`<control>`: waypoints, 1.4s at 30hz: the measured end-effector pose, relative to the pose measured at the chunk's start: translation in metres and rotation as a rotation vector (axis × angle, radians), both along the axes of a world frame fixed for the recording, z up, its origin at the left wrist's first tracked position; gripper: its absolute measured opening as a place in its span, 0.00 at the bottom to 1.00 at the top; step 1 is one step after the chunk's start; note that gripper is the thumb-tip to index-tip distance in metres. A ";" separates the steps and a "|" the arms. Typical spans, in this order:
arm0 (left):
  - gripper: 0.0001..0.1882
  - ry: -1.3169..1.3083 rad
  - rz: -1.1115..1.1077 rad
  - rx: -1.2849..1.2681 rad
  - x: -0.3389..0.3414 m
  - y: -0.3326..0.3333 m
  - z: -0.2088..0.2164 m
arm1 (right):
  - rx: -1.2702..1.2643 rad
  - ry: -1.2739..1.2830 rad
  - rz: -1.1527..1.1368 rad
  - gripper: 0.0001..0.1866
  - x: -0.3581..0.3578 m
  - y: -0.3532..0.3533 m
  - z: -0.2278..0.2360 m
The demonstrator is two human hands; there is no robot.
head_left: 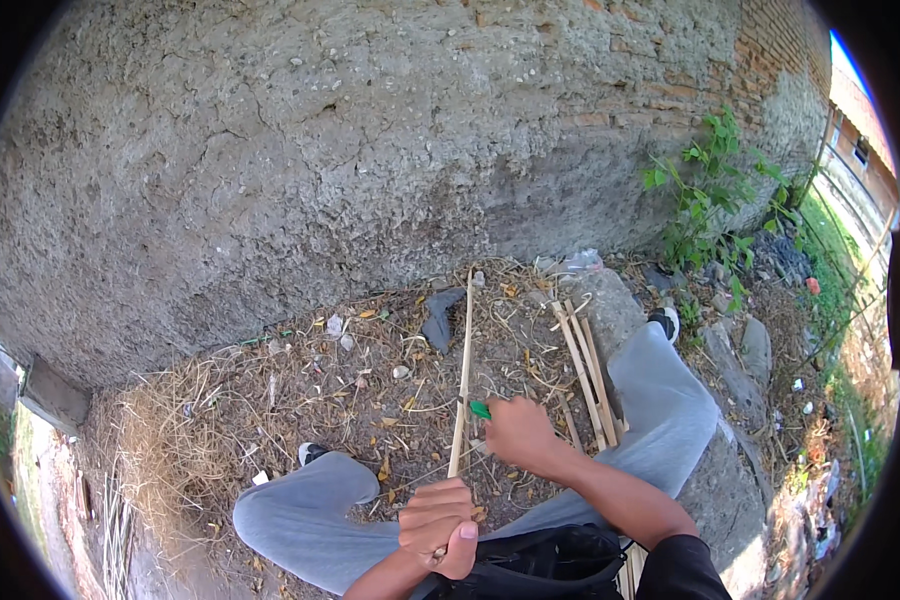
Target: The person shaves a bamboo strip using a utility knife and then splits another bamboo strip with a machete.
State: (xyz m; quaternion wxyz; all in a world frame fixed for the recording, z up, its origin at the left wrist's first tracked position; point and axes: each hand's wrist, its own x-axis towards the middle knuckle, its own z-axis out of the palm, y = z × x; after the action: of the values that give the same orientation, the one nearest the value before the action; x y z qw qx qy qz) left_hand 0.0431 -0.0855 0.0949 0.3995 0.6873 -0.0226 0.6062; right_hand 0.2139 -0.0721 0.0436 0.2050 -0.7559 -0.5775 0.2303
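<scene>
A long, pale bamboo strip [464, 370] runs away from me over the ground, its far end close to the foot of the wall. My left hand [438, 525] is closed around its near end, low between my knees. In my closed right hand [520, 432] is a green-handled knife [481, 409], most of its handle hidden by the fingers. What little shows of its dark blade meets the strip from the right, about midway along. Several split bamboo pieces [588, 375] lie beside my right leg.
A rough plastered wall [370, 150] with bare brick rises in front of me. Dry straw and shavings [170, 430] cover the ground at left. A dark scrap [442, 318] lies left of the strip. A stone slab [610, 300] and a leafy plant [715, 190] are at right.
</scene>
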 end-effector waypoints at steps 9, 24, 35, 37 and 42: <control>0.20 0.059 -0.046 0.031 -0.012 0.012 0.012 | 0.231 -0.120 -0.055 0.11 -0.011 -0.002 -0.006; 0.19 -0.092 0.147 -0.157 -0.081 0.052 0.014 | 0.456 0.615 -0.211 0.16 0.092 -0.057 0.094; 0.19 -0.311 0.247 -0.570 -0.145 0.095 0.000 | 0.635 0.020 -1.025 0.13 0.198 -0.234 0.015; 0.18 -0.378 0.385 -0.661 -0.139 0.093 -0.002 | 0.546 0.112 -1.077 0.15 0.205 -0.261 -0.036; 0.18 -0.372 0.395 -0.711 -0.156 0.093 -0.016 | 0.252 0.273 -1.104 0.14 0.155 -0.310 -0.157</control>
State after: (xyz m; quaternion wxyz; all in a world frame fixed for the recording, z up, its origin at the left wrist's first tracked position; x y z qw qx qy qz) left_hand -0.1126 0.0076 0.0790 0.4768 0.3778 0.2473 0.7542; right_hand 0.3692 -0.3821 -0.1132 0.4558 -0.8782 -0.0892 0.1141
